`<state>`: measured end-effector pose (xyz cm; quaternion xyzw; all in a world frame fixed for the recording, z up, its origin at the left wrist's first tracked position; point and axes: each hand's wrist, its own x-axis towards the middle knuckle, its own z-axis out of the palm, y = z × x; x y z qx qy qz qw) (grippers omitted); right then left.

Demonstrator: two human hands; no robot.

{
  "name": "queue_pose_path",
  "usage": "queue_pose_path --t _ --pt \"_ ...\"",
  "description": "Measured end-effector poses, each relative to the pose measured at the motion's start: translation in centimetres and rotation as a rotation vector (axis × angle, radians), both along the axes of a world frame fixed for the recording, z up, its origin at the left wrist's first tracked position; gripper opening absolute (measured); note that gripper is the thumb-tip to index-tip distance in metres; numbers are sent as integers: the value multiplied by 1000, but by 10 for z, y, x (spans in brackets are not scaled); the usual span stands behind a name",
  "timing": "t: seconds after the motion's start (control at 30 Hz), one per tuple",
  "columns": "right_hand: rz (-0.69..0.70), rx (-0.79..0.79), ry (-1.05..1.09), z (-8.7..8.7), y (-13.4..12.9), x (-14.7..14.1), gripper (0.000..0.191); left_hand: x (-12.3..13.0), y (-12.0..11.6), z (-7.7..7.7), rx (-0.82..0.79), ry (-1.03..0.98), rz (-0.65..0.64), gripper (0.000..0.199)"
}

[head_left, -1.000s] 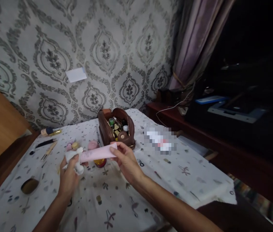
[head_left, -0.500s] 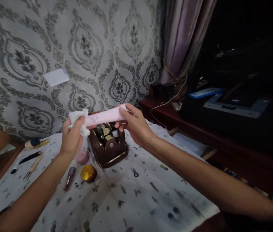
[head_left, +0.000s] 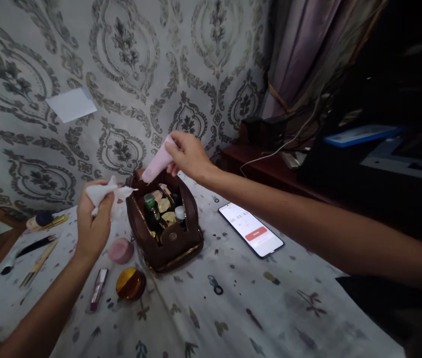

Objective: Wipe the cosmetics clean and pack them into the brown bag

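the right hand (head_left: 187, 155) pinches a pink tube (head_left: 158, 161) over the open, part-filled brown bag (head_left: 173, 256); the left hand (head_left: 94, 219) clutches white tissue (head_left: 99, 193); two jars (head_left: 131, 284) sit outside.

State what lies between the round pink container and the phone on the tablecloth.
The open brown bag lies between the round pink container and the phone, as the head view shows.
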<state>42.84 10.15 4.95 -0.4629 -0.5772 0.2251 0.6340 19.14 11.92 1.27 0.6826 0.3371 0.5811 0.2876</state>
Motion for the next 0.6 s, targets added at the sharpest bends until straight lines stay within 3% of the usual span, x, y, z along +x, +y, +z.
queue_pose_path --t 0.07,0.17,0.47,0.6 --pt "-36 -163 -197 5 9 -11 15 -6 -5 -9 25 135 96 27" --pt "-29 -331 -432 10 20 -26 16 -10 -12 -17 -11 212 124 30" --pt "56 -449 -820 -6 36 -45 16 -15 -18 -29 -40 267 138 28" --pt "27 -551 -871 -8 35 -47 16 -18 -21 -32 -56 275 101 27"
